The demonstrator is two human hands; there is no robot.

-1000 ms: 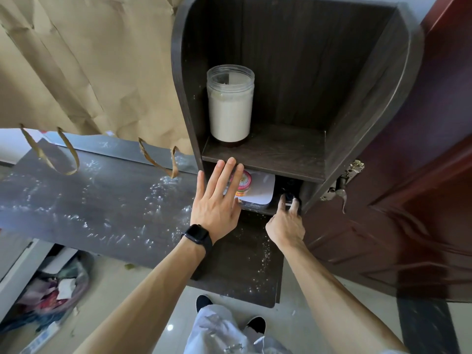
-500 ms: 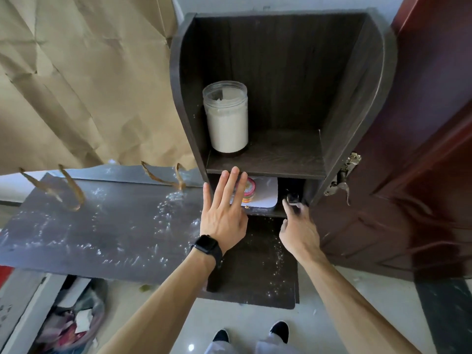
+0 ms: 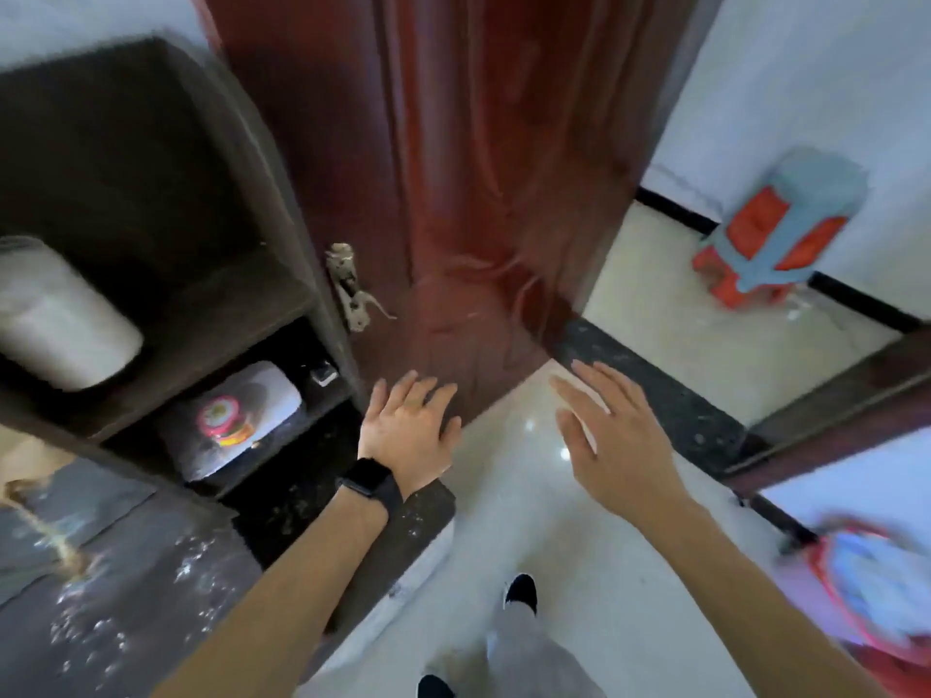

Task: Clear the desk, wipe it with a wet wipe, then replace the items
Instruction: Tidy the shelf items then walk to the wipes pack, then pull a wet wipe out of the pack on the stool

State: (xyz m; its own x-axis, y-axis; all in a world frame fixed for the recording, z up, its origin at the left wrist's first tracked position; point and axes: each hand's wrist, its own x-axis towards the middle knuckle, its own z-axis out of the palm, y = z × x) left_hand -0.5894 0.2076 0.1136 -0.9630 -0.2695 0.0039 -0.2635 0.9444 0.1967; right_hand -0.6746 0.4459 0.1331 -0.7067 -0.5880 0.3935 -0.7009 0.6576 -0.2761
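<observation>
both hands empty. left hand (image 3: 408,435) has its fingers loosely spread and holds nothing, hovering just past the right edge of the worktop (image 3: 126,571), in front of the red door (image 3: 478,193); watch (image 3: 370,483) on that wrist. right hand (image 3: 614,445) is flat and wide, nothing in it, out over the floor (image 3: 529,521), well apart from the worktop. items sit stowed in the shelf unit (image 3: 166,314) at the worktop's right end, likely why neither hand carries anything: jar (image 3: 60,319) on the upper shelf, white pack (image 3: 237,420) with a round pink label in the lower compartment, small dark item (image 3: 322,375) beside it, too blurred to name. the pack lies left of and beyond the left hand, near it but not touching. worktop shows white specks and streaks; cannot tell if wet or dusty.
</observation>
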